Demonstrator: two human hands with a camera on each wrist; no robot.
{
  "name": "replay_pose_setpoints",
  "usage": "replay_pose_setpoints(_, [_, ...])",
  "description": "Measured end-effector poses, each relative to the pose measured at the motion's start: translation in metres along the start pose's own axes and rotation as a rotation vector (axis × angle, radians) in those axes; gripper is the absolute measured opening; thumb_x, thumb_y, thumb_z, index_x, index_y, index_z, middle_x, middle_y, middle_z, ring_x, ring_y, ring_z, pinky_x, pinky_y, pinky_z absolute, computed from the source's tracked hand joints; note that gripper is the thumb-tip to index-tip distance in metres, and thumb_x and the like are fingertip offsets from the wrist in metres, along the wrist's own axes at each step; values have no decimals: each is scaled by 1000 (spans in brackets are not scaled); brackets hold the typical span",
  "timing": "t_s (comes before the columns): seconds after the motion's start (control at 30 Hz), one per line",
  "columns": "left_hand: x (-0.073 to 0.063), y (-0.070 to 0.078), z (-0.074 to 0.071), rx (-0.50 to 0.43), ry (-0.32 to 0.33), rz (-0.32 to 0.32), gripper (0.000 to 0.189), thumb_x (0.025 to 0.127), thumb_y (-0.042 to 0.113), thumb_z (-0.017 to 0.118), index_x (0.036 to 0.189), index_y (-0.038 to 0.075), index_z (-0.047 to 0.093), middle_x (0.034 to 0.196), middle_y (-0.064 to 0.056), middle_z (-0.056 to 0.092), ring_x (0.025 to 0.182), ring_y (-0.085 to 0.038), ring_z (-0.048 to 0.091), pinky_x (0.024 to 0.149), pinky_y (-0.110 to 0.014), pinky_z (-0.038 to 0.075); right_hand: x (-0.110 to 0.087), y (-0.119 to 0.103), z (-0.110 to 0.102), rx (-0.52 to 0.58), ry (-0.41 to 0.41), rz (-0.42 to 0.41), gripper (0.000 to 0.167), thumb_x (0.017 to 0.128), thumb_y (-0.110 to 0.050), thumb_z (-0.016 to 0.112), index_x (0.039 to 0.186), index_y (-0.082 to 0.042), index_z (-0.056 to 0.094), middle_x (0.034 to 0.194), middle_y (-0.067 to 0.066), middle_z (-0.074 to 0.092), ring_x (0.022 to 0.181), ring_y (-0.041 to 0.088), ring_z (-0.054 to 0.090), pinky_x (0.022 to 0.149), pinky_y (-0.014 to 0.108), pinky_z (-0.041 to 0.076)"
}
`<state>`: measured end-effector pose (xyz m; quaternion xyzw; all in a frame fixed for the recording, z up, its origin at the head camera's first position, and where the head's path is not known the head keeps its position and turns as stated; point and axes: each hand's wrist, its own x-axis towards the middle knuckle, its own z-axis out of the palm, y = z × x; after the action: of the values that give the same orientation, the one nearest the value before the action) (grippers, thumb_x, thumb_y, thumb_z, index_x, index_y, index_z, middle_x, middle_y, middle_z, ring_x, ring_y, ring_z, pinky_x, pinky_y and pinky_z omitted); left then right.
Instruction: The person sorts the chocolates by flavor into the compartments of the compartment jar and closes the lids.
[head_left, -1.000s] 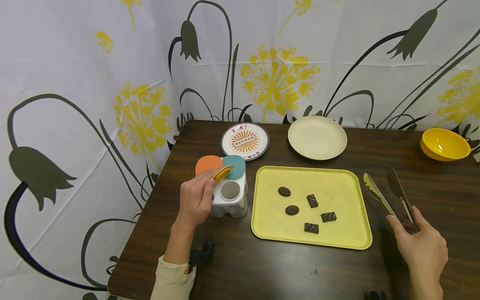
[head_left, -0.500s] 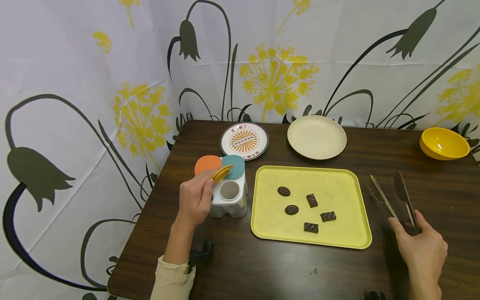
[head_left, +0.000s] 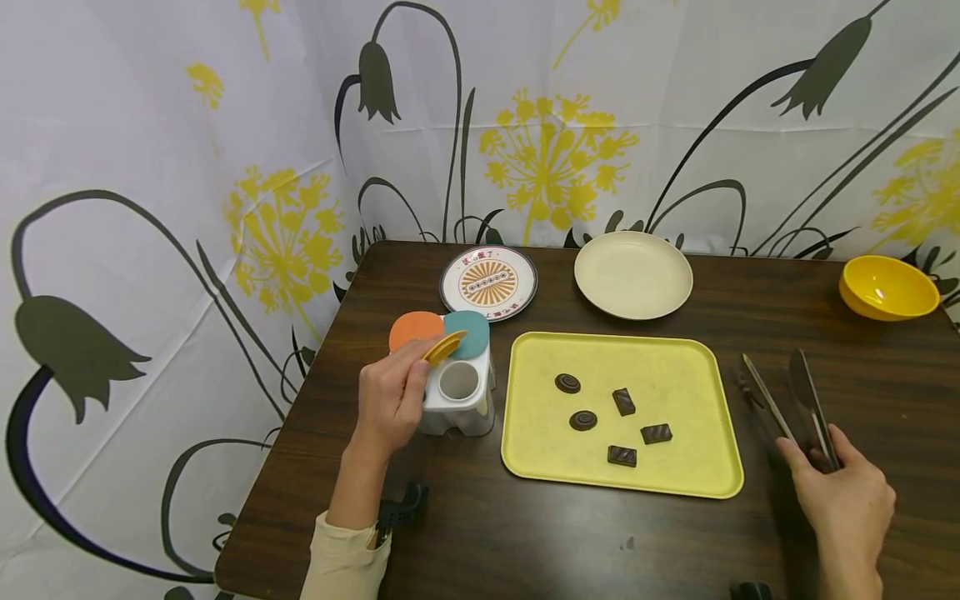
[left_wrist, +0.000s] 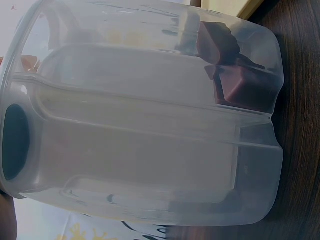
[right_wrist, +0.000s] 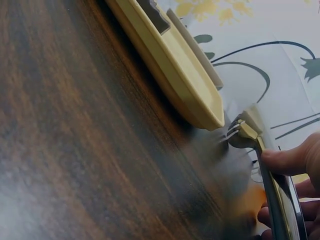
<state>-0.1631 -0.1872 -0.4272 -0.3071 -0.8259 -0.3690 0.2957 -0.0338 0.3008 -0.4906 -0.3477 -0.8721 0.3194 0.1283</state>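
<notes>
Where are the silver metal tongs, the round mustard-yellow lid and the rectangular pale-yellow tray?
Silver metal tongs [head_left: 821, 417]: head view, on the right-side arm.
Round mustard-yellow lid [head_left: 446, 348]: head view, middle of its tilted disc.
Rectangular pale-yellow tray [head_left: 663, 383]: head view, on its bare floor.

- Two hands: a left hand [head_left: 390, 396] and a right hand [head_left: 843, 487]
- One pair of tongs [head_left: 806, 387], at the right
- One yellow tray [head_left: 678, 375], in the middle
- Five dark pieces on it: two round pieces [head_left: 583, 420], three rectangular pieces [head_left: 657, 433]
- One container [head_left: 461, 421], left of the tray
- Three lids in sight: one orange lid [head_left: 414, 327], one teal lid [head_left: 471, 335], one yellow lid [head_left: 444, 348]
- At least two dark lumps [left_wrist: 250, 87] inside the container, exact number unclear
- Two plates at the far side: one patterned plate [head_left: 489, 283], one cream plate [head_left: 633, 277]
- One yellow bowl [head_left: 888, 290], far right
- One surface [head_left: 555, 542] under everything
</notes>
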Motion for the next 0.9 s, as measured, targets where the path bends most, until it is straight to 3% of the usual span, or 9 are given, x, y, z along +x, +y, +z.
replay_pose_setpoints(0.37, [-1, 0, 0, -11, 0, -2, 37, 96, 19, 44, 117, 5, 70, 107, -4, 72, 93, -16, 68, 81, -42, 56, 1, 1, 1, -13, -15, 8, 68, 86, -39, 72, 139, -3, 52, 122, 38, 53, 111, 63, 44, 94, 66, 34])
replay_pose_setpoints(0.57, [-1, 0, 0, -14, 4, 1, 37, 96, 19, 44, 117, 5, 70, 105, -4, 72, 87, -15, 67, 77, -43, 56, 3, 0, -1, -30, -52, 27, 71, 87, -43, 70, 142, -4, 49, 127, 39, 49, 113, 63, 43, 95, 66, 33])
replay_pose_setpoints(0.9, [-1, 0, 0, -18, 0, -8, 37, 96, 19, 44, 118, 6, 70, 106, -4, 73, 91, -15, 68, 79, -42, 56, 4, -2, -4, -68, -104, 38, 81, 86, -47, 70, 148, -6, 40, 133, 41, 42, 118, 62, 38, 98, 66, 30])
